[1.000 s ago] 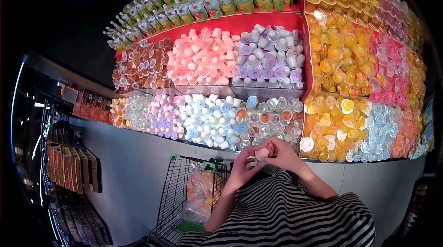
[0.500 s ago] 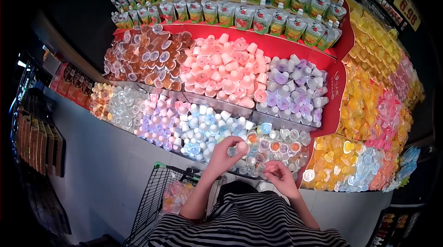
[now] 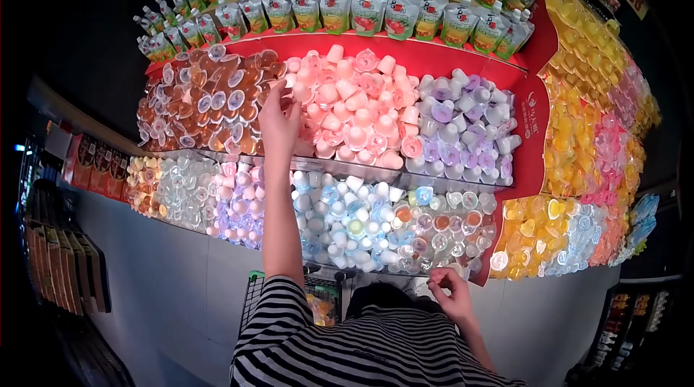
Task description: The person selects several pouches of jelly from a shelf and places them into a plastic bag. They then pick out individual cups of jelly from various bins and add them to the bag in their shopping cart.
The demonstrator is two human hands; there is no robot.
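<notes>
Before you, at the front of the aisle, stands a big red display stand [image 3: 463, 62] with sloped bins, so that the goods lean toward a shopper and are easy to take. Along its top a row of drink pouches [image 3: 347, 7] stands upright. Under them, the upper bins hold brown jelly cups [image 3: 206, 101], pink jelly cups [image 3: 354, 109] and purple jelly cups [image 3: 463, 130], sorted by colour. The lower bins hold mixed pastel cups [image 3: 340, 213], and at the right side yellow cups [image 3: 571, 148] fill a tall wall. Below, a black shopping cart [image 3: 253, 293] waits just beside your striped shirt [image 3: 361, 347], close enough for dropping things in; a bag with cups seems to lie inside.

Your hands are well apart. Your left hand [image 3: 278, 119] is stretched up to the border between the brown and the pink cups, fingers spread on the cups there; whether it grips one, I cannot tell. Your right hand [image 3: 452, 293] stays low near your chest, fingers curled; if it holds something, this is hidden.
</notes>
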